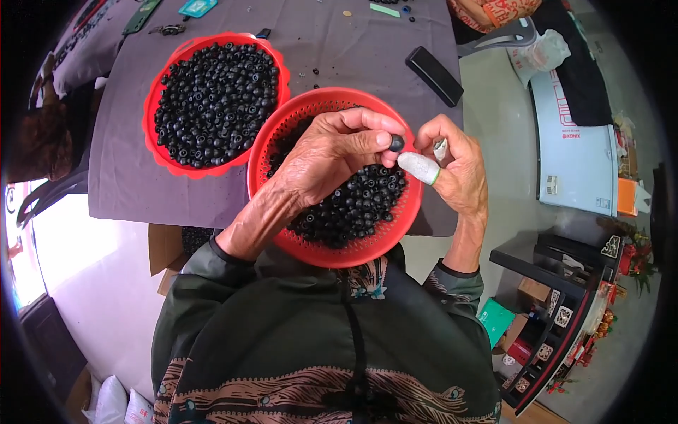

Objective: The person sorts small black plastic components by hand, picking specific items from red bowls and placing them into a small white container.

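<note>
My left hand (321, 155) pinches a small round black piece (397, 143) between thumb and fingertips, above a red perforated basket (412, 205). Many similar black pieces (346, 212), several showing a hole, fill the basket's lower part. Just right of the pinched piece is my right hand (462, 173), its fingers curled. A white finger cot with a green edge (419, 168) covers its thumb, which points at the piece. Something whitish (441, 148) shows by the curled index finger; whether it is worn or held is unclear.
Left of the basket, a red scalloped tray (152, 134) is heaped with black pieces. The grey-covered table (116, 162) also bears a black case (434, 75) and a watch (168, 30). Another person's arm (473, 13) rests at the far right. A shelf unit (547, 283) stands at right.
</note>
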Tool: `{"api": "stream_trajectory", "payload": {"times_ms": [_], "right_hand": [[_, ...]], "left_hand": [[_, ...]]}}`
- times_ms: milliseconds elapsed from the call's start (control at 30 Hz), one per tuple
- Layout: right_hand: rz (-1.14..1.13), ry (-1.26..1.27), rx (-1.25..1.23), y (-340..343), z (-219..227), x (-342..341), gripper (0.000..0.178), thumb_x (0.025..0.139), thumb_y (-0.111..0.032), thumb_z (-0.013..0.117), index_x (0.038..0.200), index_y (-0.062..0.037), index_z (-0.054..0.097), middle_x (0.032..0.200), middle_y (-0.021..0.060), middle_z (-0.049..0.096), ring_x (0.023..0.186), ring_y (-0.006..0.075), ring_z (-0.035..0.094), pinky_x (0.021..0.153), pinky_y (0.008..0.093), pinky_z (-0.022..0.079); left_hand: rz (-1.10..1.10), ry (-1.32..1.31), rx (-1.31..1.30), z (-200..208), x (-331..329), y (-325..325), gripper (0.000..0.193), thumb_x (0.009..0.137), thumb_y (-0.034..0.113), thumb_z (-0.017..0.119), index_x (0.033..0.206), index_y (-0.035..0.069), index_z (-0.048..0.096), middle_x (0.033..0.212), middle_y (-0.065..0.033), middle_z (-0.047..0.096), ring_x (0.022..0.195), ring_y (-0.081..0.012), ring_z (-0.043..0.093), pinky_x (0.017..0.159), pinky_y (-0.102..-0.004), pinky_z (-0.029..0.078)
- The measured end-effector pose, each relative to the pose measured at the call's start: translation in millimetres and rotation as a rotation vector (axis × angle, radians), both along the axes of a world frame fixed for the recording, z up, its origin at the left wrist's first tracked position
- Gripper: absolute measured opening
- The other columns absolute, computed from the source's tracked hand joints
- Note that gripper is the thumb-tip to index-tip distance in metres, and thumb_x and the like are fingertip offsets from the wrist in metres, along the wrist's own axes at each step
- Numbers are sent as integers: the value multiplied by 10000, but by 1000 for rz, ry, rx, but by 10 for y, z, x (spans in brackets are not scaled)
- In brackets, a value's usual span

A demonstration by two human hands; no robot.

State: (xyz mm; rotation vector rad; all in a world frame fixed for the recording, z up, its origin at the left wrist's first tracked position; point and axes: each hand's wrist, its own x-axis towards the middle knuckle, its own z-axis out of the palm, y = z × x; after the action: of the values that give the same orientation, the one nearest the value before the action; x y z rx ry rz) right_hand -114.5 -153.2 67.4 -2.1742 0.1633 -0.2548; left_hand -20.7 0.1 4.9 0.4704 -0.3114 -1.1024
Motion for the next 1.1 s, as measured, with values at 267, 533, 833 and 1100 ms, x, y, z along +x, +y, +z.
{"api": "stream_trajectory", "payload": {"times_ms": [267, 533, 833, 1100], "right_hand": [[57, -4, -93, 45, -33, 62, 495, 576, -386, 791, 653, -47, 438, 550, -15, 420, 494, 73, 365, 436, 236, 297], [68, 30, -198, 92, 21, 117, 548, 604, -455, 749, 640, -36, 399, 519, 0, 346, 481, 106, 305, 424, 269, 283], [93, 1, -258, 98, -1, 128, 558, 634, -466, 724, 642, -27, 379, 508, 32, 335, 468, 140, 295, 420, 289, 289], [115, 34, -321, 91, -11, 94, 441, 672, -394, 703, 729, -15, 486, 547, 109, 467, 472, 282, 446, 454, 346, 363]], "left_hand": [[19, 6, 7, 14, -26, -33, 152, 826, 47, 552, 962, -13, 584, 918, -88, 599, 861, -180, 569, 797, -325, 461], [74, -3, 60, 68, -43, -46, 143, 812, 26, 572, 943, -29, 586, 887, -90, 612, 800, -151, 585, 729, -271, 485], [108, -67, 97, 94, -35, -43, 129, 804, 22, 580, 924, -24, 595, 863, -82, 617, 775, -133, 584, 714, -251, 483], [91, -97, 129, 68, -30, -40, 134, 817, 19, 557, 943, -11, 593, 903, -92, 616, 837, -169, 594, 774, -302, 481]]}}
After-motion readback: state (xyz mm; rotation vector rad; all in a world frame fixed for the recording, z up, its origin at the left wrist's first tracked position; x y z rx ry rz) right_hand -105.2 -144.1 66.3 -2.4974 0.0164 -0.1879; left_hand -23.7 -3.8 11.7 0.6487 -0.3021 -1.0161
